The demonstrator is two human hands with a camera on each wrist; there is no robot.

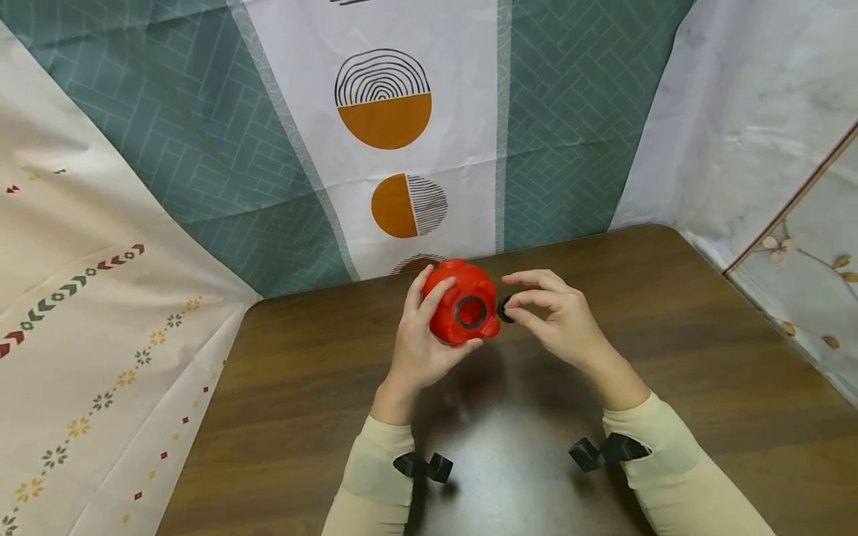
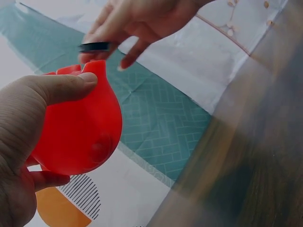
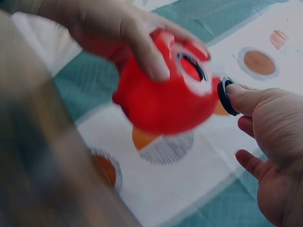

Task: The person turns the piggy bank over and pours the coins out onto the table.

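My left hand (image 1: 422,346) grips a glossy red piggy bank (image 1: 445,301), fingers and thumb spread round its rounded body. Stubby feet ring a round hole with a black rim on the side turned toward the head camera. Between thumb and fingertips, my right hand (image 1: 559,313) pinches a black round stopper (image 3: 226,97). In the right wrist view the stopper is beside the piggy bank, edge-on to that camera. From the left wrist view, the black stopper (image 2: 94,47) appears just above the feet of the red piggy bank (image 2: 83,125). Both hands are raised above the table.
A dark brown wooden table (image 1: 302,402) lies under the hands. Patterned cloth (image 1: 570,134) hangs along its far edge, with more cloth (image 1: 121,335) at the left and right sides. Black wrist mounts (image 1: 425,466) sit on both sleeves.
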